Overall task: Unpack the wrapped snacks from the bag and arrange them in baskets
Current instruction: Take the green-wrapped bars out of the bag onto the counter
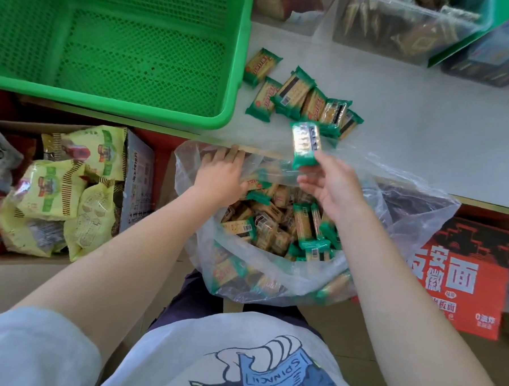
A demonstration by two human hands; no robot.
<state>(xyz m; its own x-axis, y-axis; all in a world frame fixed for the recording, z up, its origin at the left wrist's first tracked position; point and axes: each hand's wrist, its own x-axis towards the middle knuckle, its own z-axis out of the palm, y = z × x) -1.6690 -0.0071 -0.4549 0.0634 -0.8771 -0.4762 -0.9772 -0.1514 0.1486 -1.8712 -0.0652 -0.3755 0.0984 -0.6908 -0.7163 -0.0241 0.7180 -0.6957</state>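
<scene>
A clear plastic bag (409, 201) full of green-edged wrapped snacks (275, 223) sits in front of me, below the white table. My right hand (330, 185) pinches one wrapped snack (304, 143) by its lower end and holds it up above the bag's mouth. My left hand (222, 170) grips the bag's far-left rim. Several of the same snacks (299, 96) lie in a loose pile on the table, to the right of an empty green mesh basket (236, 73).
The white table (427, 128) has bare surface to the right of the pile. Clear bins of dark snacks (404, 20) line its far edge. A cardboard box of yellow packets (64, 188) stands at the left, a red printed carton (464, 277) at the right.
</scene>
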